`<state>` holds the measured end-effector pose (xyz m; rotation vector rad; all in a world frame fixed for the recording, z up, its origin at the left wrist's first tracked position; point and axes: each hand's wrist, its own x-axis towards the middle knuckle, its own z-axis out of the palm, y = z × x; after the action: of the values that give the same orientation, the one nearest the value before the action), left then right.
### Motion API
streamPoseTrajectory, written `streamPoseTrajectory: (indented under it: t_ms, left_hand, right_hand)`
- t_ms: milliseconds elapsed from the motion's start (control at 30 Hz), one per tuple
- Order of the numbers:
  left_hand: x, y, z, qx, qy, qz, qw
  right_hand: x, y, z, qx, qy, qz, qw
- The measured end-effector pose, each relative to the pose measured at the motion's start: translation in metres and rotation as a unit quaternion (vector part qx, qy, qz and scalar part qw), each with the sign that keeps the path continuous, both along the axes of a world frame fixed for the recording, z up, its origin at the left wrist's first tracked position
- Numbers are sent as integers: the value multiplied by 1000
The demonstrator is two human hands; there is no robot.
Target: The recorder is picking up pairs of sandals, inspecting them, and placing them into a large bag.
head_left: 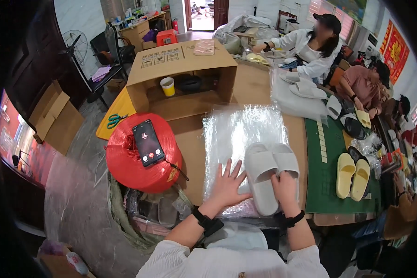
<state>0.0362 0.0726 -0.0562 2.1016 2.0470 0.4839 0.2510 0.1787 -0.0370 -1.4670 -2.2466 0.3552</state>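
Slippers [260,190] are clamped in the right hand [285,187], just right of the left hand [229,187], which is spread flat on the plastic [238,127]; their placing appears in hand; steadying of the plastic seems called for next.

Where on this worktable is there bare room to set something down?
The green mat, left of the nearer yellow slippers; also a narrow cardboard strip between the red roll and clear plastic sheets. Crowded: the sheets' near half, under the left hand, right hand and grey slippers.
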Motion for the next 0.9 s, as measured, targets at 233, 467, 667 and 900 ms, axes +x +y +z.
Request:
streamPoseTrajectory:
  t_ms: [233,467,667,900]
  left_hand:
    - [2,-1,-1,14,-6,5,1000]
    - [-6,14,9,-11,28,69,997]
    - [-6,4,15,54,-2,26,998]
    - [6,-25,8,39,-58,-72,995]
  right_hand:
    - [83,-17,20,22,72,-115,991]
    - [170,-70,2,39,248,-157,955]
    - [156,-88,12,43,321,-163,932]
    - [127,-82,26,62,287,-125,948]
